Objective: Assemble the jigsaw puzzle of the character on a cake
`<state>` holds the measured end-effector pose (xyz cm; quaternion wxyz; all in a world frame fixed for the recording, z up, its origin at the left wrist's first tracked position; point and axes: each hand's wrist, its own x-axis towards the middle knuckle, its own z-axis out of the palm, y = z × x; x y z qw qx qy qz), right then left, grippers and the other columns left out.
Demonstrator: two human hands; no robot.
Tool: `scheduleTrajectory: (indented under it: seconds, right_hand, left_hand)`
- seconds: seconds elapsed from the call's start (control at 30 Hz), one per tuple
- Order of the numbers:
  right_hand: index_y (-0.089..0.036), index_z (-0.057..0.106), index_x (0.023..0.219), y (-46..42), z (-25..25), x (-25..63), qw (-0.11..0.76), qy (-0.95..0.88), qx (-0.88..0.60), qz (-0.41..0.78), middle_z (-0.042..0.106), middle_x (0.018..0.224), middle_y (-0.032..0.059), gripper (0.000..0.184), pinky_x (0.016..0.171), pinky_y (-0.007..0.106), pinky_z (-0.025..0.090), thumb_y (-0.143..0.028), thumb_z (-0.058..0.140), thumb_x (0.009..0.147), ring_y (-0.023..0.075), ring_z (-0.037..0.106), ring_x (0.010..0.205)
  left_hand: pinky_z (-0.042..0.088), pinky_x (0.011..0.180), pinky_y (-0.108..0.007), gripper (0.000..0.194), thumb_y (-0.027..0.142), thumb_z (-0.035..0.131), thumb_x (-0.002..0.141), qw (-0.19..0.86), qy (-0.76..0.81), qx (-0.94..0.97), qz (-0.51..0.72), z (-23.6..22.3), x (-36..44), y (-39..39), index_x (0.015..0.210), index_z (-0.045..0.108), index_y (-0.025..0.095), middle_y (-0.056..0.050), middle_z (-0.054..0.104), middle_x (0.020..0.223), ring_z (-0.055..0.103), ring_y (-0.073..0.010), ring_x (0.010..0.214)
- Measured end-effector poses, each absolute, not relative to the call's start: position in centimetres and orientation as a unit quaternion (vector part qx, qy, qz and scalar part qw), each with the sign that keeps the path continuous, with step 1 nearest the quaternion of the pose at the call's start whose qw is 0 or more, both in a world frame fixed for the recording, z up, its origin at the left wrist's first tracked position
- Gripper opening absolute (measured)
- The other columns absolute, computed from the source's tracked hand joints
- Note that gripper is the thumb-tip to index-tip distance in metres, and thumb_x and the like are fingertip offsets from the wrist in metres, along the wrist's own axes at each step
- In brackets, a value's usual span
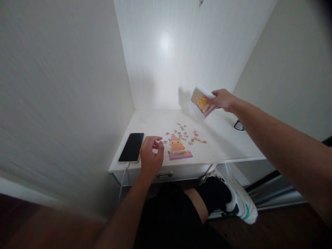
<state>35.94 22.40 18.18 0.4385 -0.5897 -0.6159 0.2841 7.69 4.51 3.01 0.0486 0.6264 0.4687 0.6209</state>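
Observation:
My right hand [223, 99] is raised above the back right of the white desk [228, 145] and grips a small puzzle box [202, 102] with a yellow cartoon figure on it, tilted. My left hand [151, 155] rests near the desk's front edge, fingers curled in a loose pinch beside a partly assembled puzzle [178, 148]. What the fingers hold, if anything, is too small to see. Several loose puzzle pieces [185, 134] lie scattered behind the assembled part.
A black phone [131, 147] lies face up at the desk's front left with a white cable [122, 183] hanging off the edge. A dark small object [238, 126] sits at the right. White walls enclose the desk. My knee and white sneaker [237, 197] are below.

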Motion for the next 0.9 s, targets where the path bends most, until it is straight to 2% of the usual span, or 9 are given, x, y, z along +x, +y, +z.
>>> scheduleTrajectory:
  seconds: [0.1, 0.17, 0.33, 0.37, 0.43, 0.53, 0.63, 0.77, 0.9]
  right_hand:
    - [-0.011, 0.063, 0.105, 19.4, 19.4, 33.1, 0.460, -0.655, -0.484, 0.355, 0.070, 0.095, 0.0066, 0.029, 0.074, 0.029, 0.054, -0.004, 0.067, 0.077, 0.0137, 0.067, 0.076]
    - [-0.013, 0.064, 0.104, 17.3, 18.8, 31.4, 0.506, -0.634, -0.376, 0.448, 0.071, 0.098, 0.0075, 0.036, 0.072, 0.030, 0.057, -0.005, 0.072, 0.070, 0.0180, 0.068, 0.080]
    - [-0.015, 0.065, 0.104, 13.2, 13.5, 28.5, 0.524, -0.552, -0.312, 0.569, 0.070, 0.094, 0.0051, 0.042, 0.067, 0.029, 0.055, -0.016, 0.080, 0.064, 0.0170, 0.067, 0.076]
    - [-0.015, 0.065, 0.106, 12.9, 12.3, 28.1, 0.520, -0.539, -0.310, 0.585, 0.071, 0.095, 0.0057, 0.045, 0.068, 0.030, 0.055, -0.018, 0.081, 0.064, 0.0184, 0.067, 0.079]
    - [-0.015, 0.065, 0.106, 12.5, 10.3, 27.8, 0.513, -0.515, -0.315, 0.610, 0.071, 0.096, 0.0067, 0.048, 0.070, 0.032, 0.056, -0.020, 0.083, 0.062, 0.0204, 0.068, 0.080]
    - [-0.015, 0.067, 0.103, 13.4, 8.7, 28.4, 0.488, -0.522, -0.300, 0.632, 0.073, 0.096, 0.0072, 0.047, 0.072, 0.033, 0.055, -0.024, 0.086, 0.062, 0.0206, 0.069, 0.079]
    - [-0.015, 0.069, 0.100, 16.3, 8.5, 30.2, 0.443, -0.546, -0.299, 0.645, 0.074, 0.091, 0.0068, 0.043, 0.071, 0.033, 0.055, -0.028, 0.087, 0.064, 0.0191, 0.068, 0.074]
    - [-0.016, 0.072, 0.099, 21.6, 9.1, 32.1, 0.328, -0.640, -0.272, 0.639, 0.074, 0.097, 0.0070, 0.036, 0.077, 0.031, 0.053, -0.029, 0.085, 0.067, 0.0170, 0.068, 0.081]
    - [-0.016, 0.073, 0.095, 24.7, 8.4, 31.6, 0.256, -0.707, -0.260, 0.606, 0.075, 0.095, 0.0074, 0.034, 0.075, 0.030, 0.053, -0.033, 0.084, 0.068, 0.0163, 0.068, 0.079]
  left_hand:
    - [0.054, 0.063, -0.024, 0.014, 0.029, 0.060, 0.091, 0.113, 0.491, 0.581, 0.639, 2.7, 7.2, 4.9, 0.096, 0.066, 0.017, -0.006, 0.066, 0.097, 0.063, -0.0137, 0.078]
    - [0.057, 0.067, -0.027, 0.023, 0.037, 0.066, 0.089, 0.173, 0.494, 0.532, 0.666, 2.6, 6.9, 5.3, 0.099, 0.064, 0.016, -0.008, 0.067, 0.100, 0.065, -0.0163, 0.082]
    - [0.057, 0.088, -0.034, 0.070, 0.041, 0.083, 0.073, 0.350, 0.409, 0.464, 0.704, 2.8, 7.0, 6.2, 0.127, 0.048, 0.016, -0.018, 0.059, 0.130, 0.064, -0.0238, 0.110]
    - [0.057, 0.090, -0.035, 0.072, 0.040, 0.084, 0.072, 0.379, 0.388, 0.459, 0.704, 2.9, 7.2, 6.2, 0.129, 0.047, 0.016, -0.018, 0.059, 0.130, 0.064, -0.0246, 0.111]
    - [0.057, 0.089, -0.036, 0.063, 0.039, 0.083, 0.074, 0.409, 0.372, 0.456, 0.697, 3.1, 7.8, 6.1, 0.122, 0.054, 0.012, -0.018, 0.064, 0.122, 0.066, -0.0256, 0.106]
    - [0.057, 0.081, -0.033, 0.046, 0.038, 0.081, 0.077, 0.392, 0.423, 0.455, 0.679, 3.3, 8.3, 6.0, 0.107, 0.064, 0.008, -0.016, 0.071, 0.106, 0.070, -0.0250, 0.093]
    - [0.057, 0.075, -0.032, 0.047, 0.042, 0.079, 0.077, 0.346, 0.481, 0.448, 0.669, 3.3, 8.2, 6.4, 0.107, 0.066, 0.008, -0.013, 0.072, 0.102, 0.069, -0.0247, 0.088]
    - [0.052, 0.067, -0.027, 0.044, 0.042, 0.078, 0.075, 0.283, 0.527, 0.412, 0.687, 3.0, 7.7, 7.2, 0.104, 0.068, 0.010, -0.008, 0.072, 0.092, 0.066, -0.0218, 0.080]
    - [0.048, 0.064, -0.025, 0.044, 0.044, 0.076, 0.077, 0.225, 0.583, 0.381, 0.681, 2.9, 7.6, 7.3, 0.104, 0.070, 0.011, -0.007, 0.071, 0.089, 0.064, -0.0204, 0.076]
